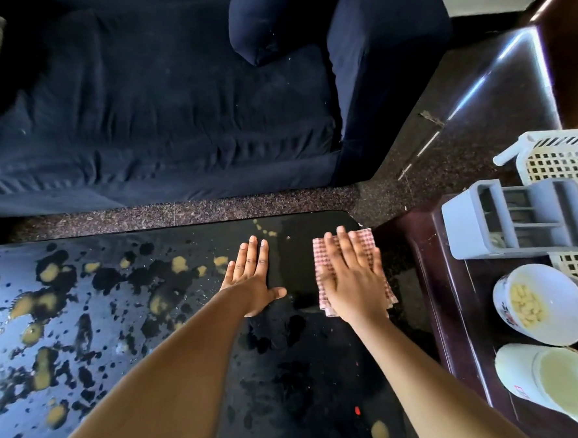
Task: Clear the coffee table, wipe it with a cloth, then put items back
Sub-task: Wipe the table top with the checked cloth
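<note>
Black spattered coffee table [124,313], navy sofa [145,102]

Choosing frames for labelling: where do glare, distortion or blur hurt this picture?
Head view: pale glare washes the coffee table on its left half, a bright streak crosses the glossy dark surface at upper right, and wide-angle distortion bows the front edge of the sofa; left hand, right hand and cloth look sharp.
</note>
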{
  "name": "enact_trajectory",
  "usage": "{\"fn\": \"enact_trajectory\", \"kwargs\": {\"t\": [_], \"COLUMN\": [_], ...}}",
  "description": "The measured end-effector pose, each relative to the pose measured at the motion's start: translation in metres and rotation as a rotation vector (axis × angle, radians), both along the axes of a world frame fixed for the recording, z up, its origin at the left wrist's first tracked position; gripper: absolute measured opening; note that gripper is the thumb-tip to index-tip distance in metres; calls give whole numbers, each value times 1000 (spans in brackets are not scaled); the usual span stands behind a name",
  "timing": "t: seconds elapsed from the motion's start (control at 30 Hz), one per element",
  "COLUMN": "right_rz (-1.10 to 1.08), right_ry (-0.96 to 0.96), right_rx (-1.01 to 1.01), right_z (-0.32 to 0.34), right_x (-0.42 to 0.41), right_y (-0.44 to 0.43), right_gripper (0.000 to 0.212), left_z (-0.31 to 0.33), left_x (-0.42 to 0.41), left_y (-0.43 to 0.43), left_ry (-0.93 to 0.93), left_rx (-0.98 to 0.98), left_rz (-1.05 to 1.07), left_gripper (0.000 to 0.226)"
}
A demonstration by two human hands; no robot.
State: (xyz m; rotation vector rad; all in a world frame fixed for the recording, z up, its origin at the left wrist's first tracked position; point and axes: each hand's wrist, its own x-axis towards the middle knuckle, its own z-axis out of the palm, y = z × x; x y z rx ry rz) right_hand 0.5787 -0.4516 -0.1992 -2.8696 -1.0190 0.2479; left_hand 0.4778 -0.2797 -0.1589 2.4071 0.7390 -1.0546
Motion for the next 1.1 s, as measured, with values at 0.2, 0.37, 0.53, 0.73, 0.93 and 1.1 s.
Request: {"fn": "enact_trajectory", "kwargs": {"t": [0.2,0.37,0.53,0.73,0.93,1.1], "right_rz": [51,96,-194,115,-181,-5], "right_ry": [64,6,-5,-5,-12,16], "right_rx": [-19,12,15,44,49,59], "right_z": [4,-3,-1,-1,-2,3], "right_x": [-34,-24,-33,-61,-48,-89], "right_y": [30,-2,-21,-2,-46,-10], "right_gripper": [63,61,62,59,60,59], "left_z": [-3,3,10,10,15,19], "left_x": [-3,-2,-5,-6,-5,-2], "left_y": [0,-1,1,-10,-13,-18], "left_ry": [-31,-56,-39,-1,15,-7], "left_rx": [2,-6,44,99,136,168], "left_rz": [-5,-17,-153,-174,-135,-113], "left_gripper": [94,98,119,135,136,137]}}
